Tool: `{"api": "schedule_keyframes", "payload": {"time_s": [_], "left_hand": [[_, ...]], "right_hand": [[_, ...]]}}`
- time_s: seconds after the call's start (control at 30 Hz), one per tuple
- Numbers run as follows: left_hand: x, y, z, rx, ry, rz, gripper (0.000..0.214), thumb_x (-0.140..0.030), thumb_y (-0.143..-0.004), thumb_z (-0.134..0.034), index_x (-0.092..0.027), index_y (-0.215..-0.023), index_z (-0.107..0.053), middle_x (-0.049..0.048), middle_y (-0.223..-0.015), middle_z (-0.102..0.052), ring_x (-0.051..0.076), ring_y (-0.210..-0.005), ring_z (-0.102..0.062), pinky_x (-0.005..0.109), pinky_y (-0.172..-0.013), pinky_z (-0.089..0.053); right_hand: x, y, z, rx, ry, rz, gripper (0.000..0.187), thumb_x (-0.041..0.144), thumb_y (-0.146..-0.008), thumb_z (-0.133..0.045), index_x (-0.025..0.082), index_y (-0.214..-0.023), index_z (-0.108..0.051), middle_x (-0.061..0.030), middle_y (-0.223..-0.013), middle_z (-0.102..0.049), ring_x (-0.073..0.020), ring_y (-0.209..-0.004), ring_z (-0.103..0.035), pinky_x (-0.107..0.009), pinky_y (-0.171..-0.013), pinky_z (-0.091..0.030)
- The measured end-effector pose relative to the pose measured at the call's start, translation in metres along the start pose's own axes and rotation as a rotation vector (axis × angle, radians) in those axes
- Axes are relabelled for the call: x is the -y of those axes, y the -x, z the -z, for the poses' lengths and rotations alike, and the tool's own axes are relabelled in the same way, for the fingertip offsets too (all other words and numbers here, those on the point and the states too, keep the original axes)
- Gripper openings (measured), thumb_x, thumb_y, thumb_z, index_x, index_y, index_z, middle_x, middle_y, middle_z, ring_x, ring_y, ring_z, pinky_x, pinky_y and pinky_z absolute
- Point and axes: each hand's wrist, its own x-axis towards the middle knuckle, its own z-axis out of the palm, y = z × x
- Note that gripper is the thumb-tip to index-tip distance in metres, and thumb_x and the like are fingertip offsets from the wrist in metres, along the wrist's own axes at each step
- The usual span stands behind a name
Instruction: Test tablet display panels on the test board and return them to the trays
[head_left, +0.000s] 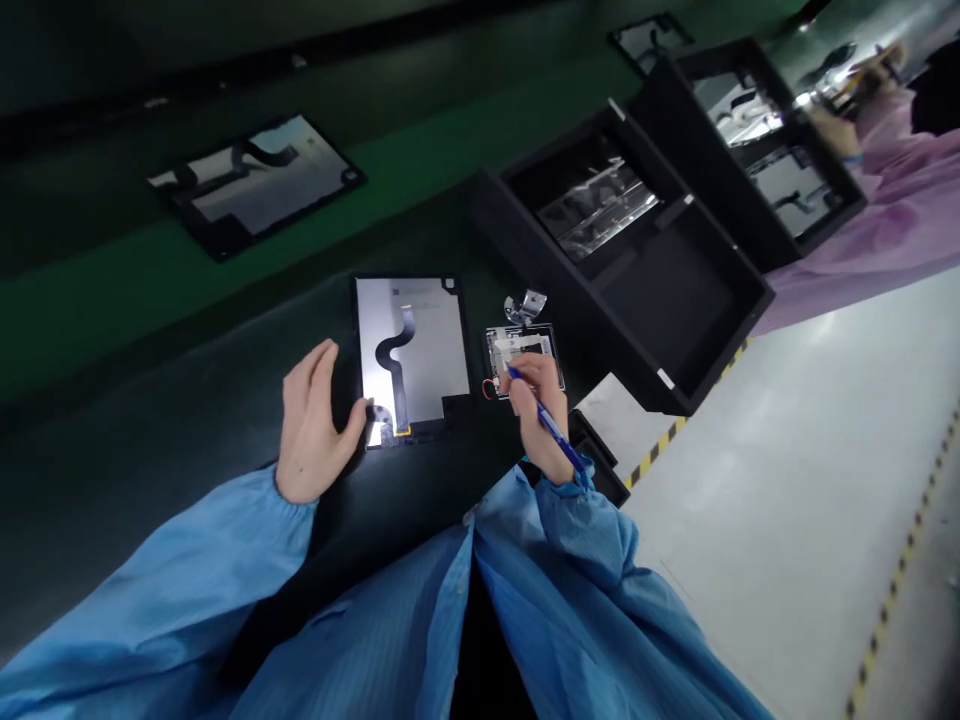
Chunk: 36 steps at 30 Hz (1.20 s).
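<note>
Blue smock (375, 640) and sleeves fill the near edge at 6 o'clock, with both hands set out on the bench (180, 400). From the right hand (535, 432), the board (507, 346) lies at about 11 o'clock, its near part hidden beneath the fingers. That hand is clamped on a blue pen (556, 428) whose long axis runs from 5 to 11 o'clock, tip end over the board; whether the tip touches cannot be told. The right hand is clearly the nearer one. A red wire (487, 388) loops out at the board's 8 o'clock corner, and a shiny metal piece (526, 306) sits just beside its 12 o'clock edge.

At 9 o'clock from the board is the panel (435, 350), long axis nearly 12 to 6, a black cable (384, 352) winding down it. The left hand (309, 440) is at the panel's 8 o'clock side, fingers apart and holding nothing, thumb at the edge.

Farther out, a black tray (626, 350) slants at 2 o'clock from the board, just beside it, walling that side; the pen's side is unobstructed. Beyond come another tray (720, 170) and a co-worker's pink sleeve (885, 200). A second panel (304, 175) lies at 11 o'clock from the left hand.
</note>
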Motion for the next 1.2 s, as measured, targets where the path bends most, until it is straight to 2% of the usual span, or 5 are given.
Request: {"api": "schedule_keyframes", "payload": {"time_s": [0.2, 0.37, 0.57, 0.97, 1.2], "left_hand": [[0.015, -0.004, -0.010, 0.054, -0.041, -0.142, 0.052, -0.024, -0.096, -0.053, -0.006, -0.145, -0.044, 0.0250, -0.151, -0.040, 0.036, -0.146, -0.031, 0.055, -0.120, -0.027], [0.019, -0.002, -0.013, 0.086, -0.044, -0.153, 0.043, -0.018, -0.098, -0.049, -0.003, -0.138, -0.053, 0.0252, -0.151, -0.041, 0.036, -0.146, -0.032, 0.057, -0.121, -0.023], [0.016, -0.004, -0.011, 0.090, -0.045, -0.144, 0.044, -0.016, -0.097, -0.048, -0.002, -0.139, -0.053, 0.0245, -0.151, -0.042, 0.035, -0.146, -0.032, 0.056, -0.121, -0.023], [0.015, -0.004, -0.010, 0.097, -0.063, -0.144, 0.044, -0.015, -0.097, -0.048, -0.002, -0.139, -0.053, 0.0239, -0.151, -0.042, 0.035, -0.146, -0.031, 0.056, -0.121, -0.023], [0.015, -0.006, -0.010, 0.114, -0.055, -0.174, 0.043, -0.018, -0.099, -0.047, -0.004, -0.139, -0.054, 0.0224, -0.152, -0.042, 0.032, -0.146, -0.032, 0.056, -0.121, -0.025]], "right_hand": [[0.005, -0.006, -0.055, 0.255, -0.101, -0.061, 0.031, 0.042, -0.095, -0.059, 0.018, -0.078, -0.049, 0.0034, -0.064, -0.051, -0.0091, -0.058, -0.048, -0.023, -0.057, -0.037], [-0.003, -0.004, -0.079, 0.231, 0.049, -0.012, 0.035, 0.042, -0.088, -0.067, 0.019, -0.073, -0.046, 0.0065, -0.056, -0.046, -0.0068, -0.048, -0.043, -0.020, -0.049, -0.033], [-0.011, 0.000, -0.080, 0.196, 0.175, 0.188, 0.037, 0.023, -0.088, -0.058, 0.017, -0.061, -0.035, 0.0070, -0.051, -0.032, -0.0041, -0.045, -0.031, -0.018, -0.047, -0.028], [-0.011, 0.001, -0.084, 0.184, 0.259, 0.220, 0.035, 0.021, -0.086, -0.057, 0.018, -0.059, -0.034, 0.0064, -0.051, -0.033, -0.0048, -0.045, -0.032, -0.020, -0.048, -0.030], [0.016, -0.042, -0.056, 0.186, -0.021, 0.052, 0.018, 0.036, -0.093, -0.065, 0.019, -0.096, -0.058, 0.0003, -0.084, -0.065, -0.0084, -0.063, -0.057, -0.021, -0.057, -0.046]]}}
